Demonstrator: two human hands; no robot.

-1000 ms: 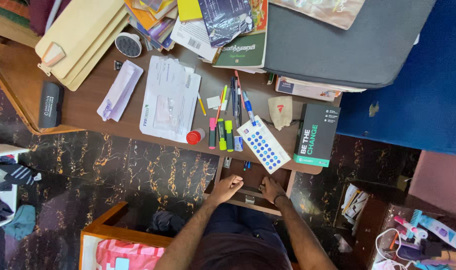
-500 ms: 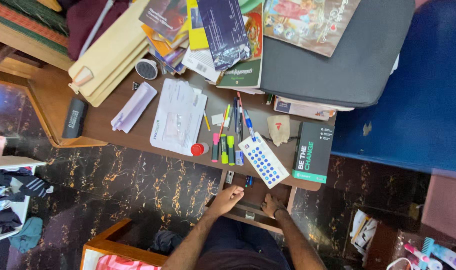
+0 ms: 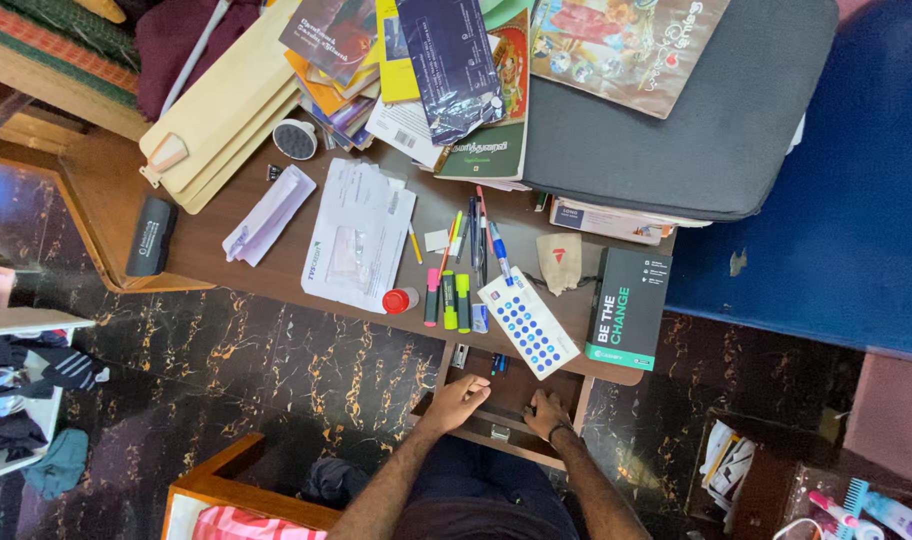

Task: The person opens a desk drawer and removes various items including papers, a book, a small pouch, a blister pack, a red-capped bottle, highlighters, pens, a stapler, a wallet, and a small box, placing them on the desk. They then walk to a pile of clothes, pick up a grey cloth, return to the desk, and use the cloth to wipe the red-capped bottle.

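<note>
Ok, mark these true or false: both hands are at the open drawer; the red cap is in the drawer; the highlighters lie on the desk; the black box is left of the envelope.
1. Both hands, left hand and right hand, rest at the open drawer: true.
2. The red cap is in the drawer: false, it sits on the desk.
3. The highlighters lie on the desk: true.
4. The black box is left of the white envelope: false, it is to its right.

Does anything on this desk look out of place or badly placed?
Yes. The white card with blue dots hangs past the desk edge, over the open drawer where both hands rest, and the book pile is untidy.
</note>
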